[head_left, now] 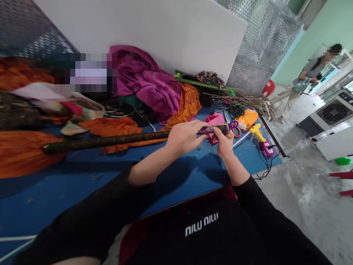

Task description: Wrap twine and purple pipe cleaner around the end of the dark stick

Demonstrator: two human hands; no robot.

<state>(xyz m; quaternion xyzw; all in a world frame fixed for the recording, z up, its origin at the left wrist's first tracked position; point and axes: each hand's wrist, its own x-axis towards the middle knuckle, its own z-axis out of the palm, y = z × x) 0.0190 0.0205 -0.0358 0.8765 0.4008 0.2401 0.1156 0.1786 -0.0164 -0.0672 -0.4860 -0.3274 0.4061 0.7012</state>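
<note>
My left hand (182, 139) and right hand (225, 142) grip a dark stick (121, 140) near its right end, above the blue desk (24, 206) | they partly hide its purple wrap (206, 130) | pixelated patch (89, 76) beyond, unreadable

Room above near tabletop (180, 184); obstacles beyond: stick (118, 140), purple cloth (154, 86).
</note>
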